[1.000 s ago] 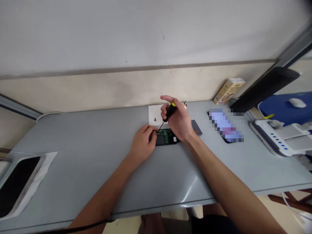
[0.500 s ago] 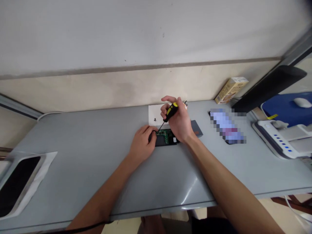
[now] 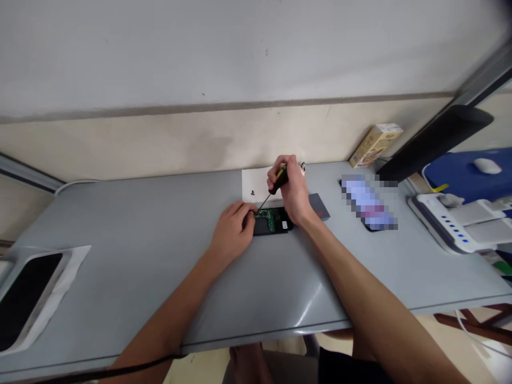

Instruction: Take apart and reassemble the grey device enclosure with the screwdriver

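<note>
As the green circuit board [image 3: 270,217] sits exposed in its black case [image 3: 261,228] on the grey counter [image 3: 120,277], the left hand [image 3: 231,230] presses down on the case's left end, fingers curled and gripping right at the board's edge. The right hand [image 3: 288,189] is closed tight around a yellow-and-black screwdriver [image 3: 279,180], thin shaft angled down, tip right at the board's corner. Just behind lies a white card [image 3: 253,184], and a grey card [image 3: 320,207] sits beside the right wrist.
</note>
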`<state>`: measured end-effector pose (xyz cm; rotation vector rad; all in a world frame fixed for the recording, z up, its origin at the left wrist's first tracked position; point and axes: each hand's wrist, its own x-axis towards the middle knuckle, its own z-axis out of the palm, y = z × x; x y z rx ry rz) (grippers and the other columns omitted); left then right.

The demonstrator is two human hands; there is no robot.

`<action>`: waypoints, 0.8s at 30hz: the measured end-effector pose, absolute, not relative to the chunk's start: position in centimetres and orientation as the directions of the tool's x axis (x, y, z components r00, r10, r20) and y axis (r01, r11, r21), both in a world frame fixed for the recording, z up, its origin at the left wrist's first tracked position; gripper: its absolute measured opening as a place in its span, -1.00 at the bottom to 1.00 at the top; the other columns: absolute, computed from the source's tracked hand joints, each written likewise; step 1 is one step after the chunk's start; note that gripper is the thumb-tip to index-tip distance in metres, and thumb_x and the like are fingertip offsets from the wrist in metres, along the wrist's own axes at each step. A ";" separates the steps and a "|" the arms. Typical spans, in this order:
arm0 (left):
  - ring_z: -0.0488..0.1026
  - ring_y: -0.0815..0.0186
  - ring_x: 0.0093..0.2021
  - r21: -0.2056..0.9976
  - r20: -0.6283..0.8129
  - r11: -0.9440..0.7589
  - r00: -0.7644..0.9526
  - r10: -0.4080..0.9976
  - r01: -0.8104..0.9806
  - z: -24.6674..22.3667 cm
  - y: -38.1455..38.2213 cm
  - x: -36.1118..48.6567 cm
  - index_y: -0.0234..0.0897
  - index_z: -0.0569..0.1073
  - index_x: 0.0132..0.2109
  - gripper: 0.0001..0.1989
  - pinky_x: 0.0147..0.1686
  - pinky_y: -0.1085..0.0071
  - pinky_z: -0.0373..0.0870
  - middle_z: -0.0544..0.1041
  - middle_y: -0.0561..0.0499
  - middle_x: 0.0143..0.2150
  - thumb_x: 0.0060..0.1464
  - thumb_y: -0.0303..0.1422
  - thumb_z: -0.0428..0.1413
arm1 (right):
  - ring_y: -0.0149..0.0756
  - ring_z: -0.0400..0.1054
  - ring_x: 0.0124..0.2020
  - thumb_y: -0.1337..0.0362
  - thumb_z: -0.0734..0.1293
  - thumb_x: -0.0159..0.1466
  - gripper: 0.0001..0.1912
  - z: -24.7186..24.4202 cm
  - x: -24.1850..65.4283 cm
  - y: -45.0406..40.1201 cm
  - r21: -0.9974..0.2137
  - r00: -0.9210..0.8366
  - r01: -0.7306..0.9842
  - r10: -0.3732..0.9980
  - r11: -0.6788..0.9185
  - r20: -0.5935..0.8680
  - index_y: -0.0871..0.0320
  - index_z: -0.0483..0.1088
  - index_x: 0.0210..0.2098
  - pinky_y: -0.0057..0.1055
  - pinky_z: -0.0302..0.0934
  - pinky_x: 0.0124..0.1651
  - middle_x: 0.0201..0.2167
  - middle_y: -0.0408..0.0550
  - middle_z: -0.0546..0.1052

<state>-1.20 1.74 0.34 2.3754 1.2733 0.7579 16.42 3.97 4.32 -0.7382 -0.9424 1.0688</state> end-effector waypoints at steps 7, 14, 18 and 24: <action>0.46 0.15 -0.07 0.503 0.316 -0.560 0.463 0.828 0.658 0.4 1.7 -1.2 -0.21 0.47 -0.07 -0.77 0.05 0.15 0.39 0.54 -0.06 -0.10 0.34 -0.45 -0.07 | -0.42 0.39 -0.39 -0.14 0.43 0.25 -0.57 4.7 16.7 3.6 -0.868 0.096 -0.415 0.961 0.274 0.258 0.05 0.27 -0.37 -0.39 0.29 -0.25 -0.39 -0.21 0.43; 0.46 0.14 -0.05 0.497 0.317 -0.561 0.463 0.828 0.662 0.5 1.6 -1.1 -0.23 0.46 -0.05 -0.78 0.06 0.13 0.38 0.53 -0.06 -0.10 0.34 -0.46 -0.08 | -0.40 0.27 -0.44 -0.25 0.22 0.35 -0.51 4.9 16.5 3.7 -0.823 0.054 -0.522 0.971 0.225 0.232 0.03 0.43 -0.16 -0.38 0.23 -0.33 -0.47 -0.20 0.29; 0.46 0.14 -0.07 0.501 0.318 -0.561 0.462 0.828 0.659 0.5 1.7 -1.2 -0.22 0.46 -0.08 -0.78 0.04 0.14 0.39 0.53 -0.06 -0.12 0.33 -0.46 -0.08 | -0.37 0.43 -0.28 -0.13 0.45 0.22 -0.59 5.0 16.7 3.7 -0.840 0.080 -0.497 0.976 0.216 0.203 0.04 0.34 -0.28 -0.39 0.31 -0.20 -0.30 -0.16 0.43; 0.46 0.15 -0.04 0.498 0.300 -0.559 0.473 0.828 0.663 0.5 1.7 -1.3 -0.21 0.46 -0.04 -0.77 0.07 0.14 0.40 0.53 -0.06 -0.09 0.33 -0.47 -0.07 | -0.44 0.22 -0.47 -0.12 0.41 0.27 -0.58 4.3 16.5 3.7 -0.908 0.198 -0.220 0.927 0.358 0.318 0.02 0.19 -0.29 -0.42 0.17 -0.36 -0.46 -0.28 0.28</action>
